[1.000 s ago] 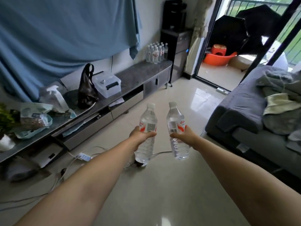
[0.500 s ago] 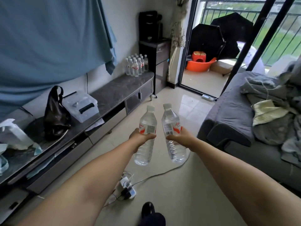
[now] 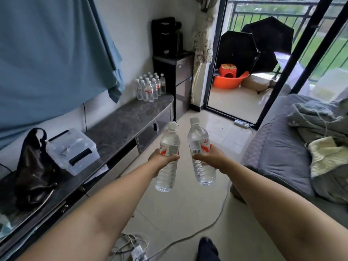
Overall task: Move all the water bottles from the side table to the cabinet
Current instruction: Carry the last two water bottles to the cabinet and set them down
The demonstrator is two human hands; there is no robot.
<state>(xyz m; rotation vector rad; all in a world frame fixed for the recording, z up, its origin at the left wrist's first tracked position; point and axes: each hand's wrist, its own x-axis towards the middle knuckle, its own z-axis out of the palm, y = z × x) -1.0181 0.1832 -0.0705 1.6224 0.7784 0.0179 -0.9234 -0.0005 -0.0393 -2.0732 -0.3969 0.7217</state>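
My left hand (image 3: 162,159) grips a clear water bottle (image 3: 168,157) with a white cap and red-white label, held upright over the floor. My right hand (image 3: 211,157) grips a second, similar bottle (image 3: 200,151), tilted slightly left. Both arms reach forward at chest height. At the far end of the long grey marble-topped cabinet (image 3: 128,125) stands a cluster of several water bottles (image 3: 149,88) against the wall. The side table is out of view.
A black bag (image 3: 33,170) and a clear plastic box (image 3: 72,150) sit on the cabinet's near part. A dark tall unit (image 3: 175,80) stands past the bottles. Grey sofa (image 3: 282,151) with blankets on the right. Cables and a power strip (image 3: 139,251) lie on the floor.
I have walked forward along the cabinet; the bottle cluster and balcony door are closer. Both hands still hold their bottles in the same way.
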